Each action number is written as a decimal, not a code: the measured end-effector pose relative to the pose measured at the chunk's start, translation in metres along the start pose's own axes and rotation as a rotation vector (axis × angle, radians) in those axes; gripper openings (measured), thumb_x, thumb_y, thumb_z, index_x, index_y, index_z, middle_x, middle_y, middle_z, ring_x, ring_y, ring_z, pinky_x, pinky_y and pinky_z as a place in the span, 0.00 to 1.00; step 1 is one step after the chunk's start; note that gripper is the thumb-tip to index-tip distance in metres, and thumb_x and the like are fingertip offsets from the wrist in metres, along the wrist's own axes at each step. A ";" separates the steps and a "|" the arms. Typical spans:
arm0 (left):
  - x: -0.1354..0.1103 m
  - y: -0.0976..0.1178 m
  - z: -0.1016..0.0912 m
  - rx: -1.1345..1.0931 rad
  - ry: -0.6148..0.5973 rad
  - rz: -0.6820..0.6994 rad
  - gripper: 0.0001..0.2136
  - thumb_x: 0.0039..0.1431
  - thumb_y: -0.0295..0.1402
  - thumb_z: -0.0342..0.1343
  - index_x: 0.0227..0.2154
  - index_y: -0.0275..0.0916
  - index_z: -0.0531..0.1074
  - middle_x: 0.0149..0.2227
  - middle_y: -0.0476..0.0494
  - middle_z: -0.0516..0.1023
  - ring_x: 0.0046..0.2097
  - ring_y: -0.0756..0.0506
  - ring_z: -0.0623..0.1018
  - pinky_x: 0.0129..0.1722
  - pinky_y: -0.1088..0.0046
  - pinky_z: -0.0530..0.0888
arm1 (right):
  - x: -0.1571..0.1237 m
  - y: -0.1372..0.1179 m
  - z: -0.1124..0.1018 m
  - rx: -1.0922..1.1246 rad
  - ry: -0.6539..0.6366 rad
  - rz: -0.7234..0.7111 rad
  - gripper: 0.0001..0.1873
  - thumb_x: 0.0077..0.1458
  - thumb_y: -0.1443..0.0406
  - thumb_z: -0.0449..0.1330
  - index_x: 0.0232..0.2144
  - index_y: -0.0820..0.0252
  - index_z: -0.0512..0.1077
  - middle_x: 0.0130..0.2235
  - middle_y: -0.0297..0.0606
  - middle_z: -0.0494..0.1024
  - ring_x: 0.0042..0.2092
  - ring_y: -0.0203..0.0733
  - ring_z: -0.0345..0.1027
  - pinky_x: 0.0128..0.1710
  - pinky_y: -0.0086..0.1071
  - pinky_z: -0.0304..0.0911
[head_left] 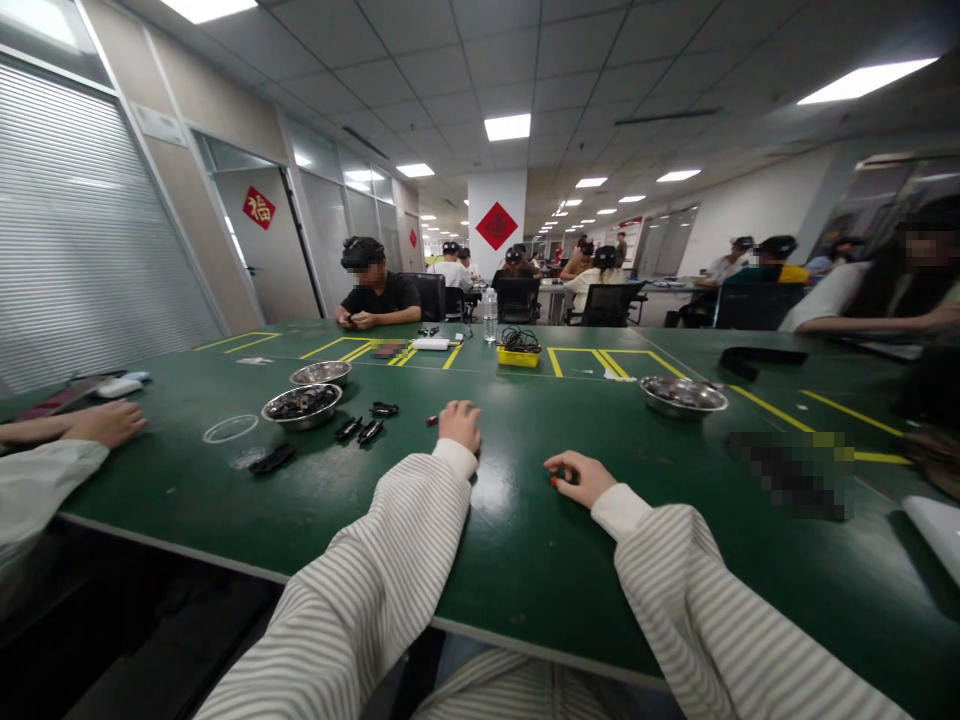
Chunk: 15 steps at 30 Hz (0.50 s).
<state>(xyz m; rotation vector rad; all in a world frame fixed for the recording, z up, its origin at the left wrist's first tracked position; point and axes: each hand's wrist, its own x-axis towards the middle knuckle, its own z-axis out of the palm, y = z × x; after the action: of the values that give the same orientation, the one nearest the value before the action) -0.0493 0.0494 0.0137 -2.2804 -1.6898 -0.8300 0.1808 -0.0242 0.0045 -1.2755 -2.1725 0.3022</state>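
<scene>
My left hand (460, 426) lies on the green table (517, 560) with its fingers apart, beside a small red-and-black piece (432, 421). My right hand (582, 478) rests to the right, thumb and forefinger curled around a small dark piece with a red end (555, 481); its exact kind is too small to tell. Left of my left hand, several black plastic parts (370, 431) lie loose. Beyond them stands a metal bowl (302, 422) heaped with black parts, and another metal bowl (321, 373) is just behind it.
A clear plastic cup (238, 445) and a black part (271, 459) sit at left, near another person's hand (109, 424). At right is a metal bowl (683, 398) of small parts. Farther back are a yellow box (518, 356) with cables and a bottle (490, 318). A person (382, 295) sits opposite.
</scene>
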 end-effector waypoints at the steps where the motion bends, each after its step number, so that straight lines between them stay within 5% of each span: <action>1: 0.003 -0.017 0.000 0.038 0.019 -0.134 0.17 0.43 0.28 0.51 0.40 0.41 0.64 0.46 0.43 0.59 0.47 0.40 0.54 0.43 0.62 0.56 | 0.000 0.001 0.000 -0.018 -0.016 -0.026 0.15 0.36 0.69 0.52 0.32 0.61 0.68 0.29 0.36 0.70 0.23 0.30 0.57 0.28 0.27 0.59; 3: 0.007 -0.045 0.000 0.064 -0.029 -0.352 0.17 0.44 0.30 0.50 0.41 0.37 0.63 0.45 0.38 0.60 0.46 0.38 0.55 0.41 0.61 0.58 | -0.001 0.002 -0.001 -0.050 -0.036 -0.062 0.13 0.37 0.67 0.53 0.31 0.60 0.69 0.29 0.36 0.69 0.23 0.31 0.57 0.28 0.27 0.58; 6: 0.009 -0.068 0.004 0.047 -0.119 -0.417 0.13 0.47 0.31 0.48 0.37 0.34 0.66 0.39 0.37 0.64 0.42 0.39 0.60 0.38 0.63 0.60 | -0.001 0.005 -0.002 -0.070 -0.051 -0.062 0.10 0.39 0.64 0.54 0.28 0.60 0.71 0.28 0.36 0.69 0.22 0.30 0.56 0.26 0.27 0.57; 10: 0.012 -0.063 0.011 -0.011 -0.206 -0.270 0.09 0.47 0.31 0.50 0.34 0.40 0.68 0.35 0.46 0.67 0.39 0.47 0.64 0.39 0.72 0.62 | 0.001 0.009 -0.002 -0.077 -0.055 -0.026 0.10 0.40 0.61 0.54 0.26 0.60 0.71 0.26 0.36 0.69 0.22 0.30 0.56 0.24 0.26 0.56; 15: 0.008 -0.028 0.017 -0.161 -0.308 0.039 0.12 0.45 0.31 0.51 0.35 0.38 0.67 0.32 0.47 0.68 0.36 0.50 0.67 0.39 0.76 0.63 | 0.001 0.013 -0.005 -0.103 -0.041 0.012 0.14 0.38 0.59 0.56 0.29 0.60 0.71 0.25 0.35 0.69 0.21 0.30 0.56 0.23 0.25 0.56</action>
<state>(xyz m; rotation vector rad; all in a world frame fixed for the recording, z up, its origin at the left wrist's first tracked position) -0.0682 0.0735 -0.0013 -2.6578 -1.7468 -0.6546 0.1924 -0.0171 0.0033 -1.3499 -2.2410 0.2260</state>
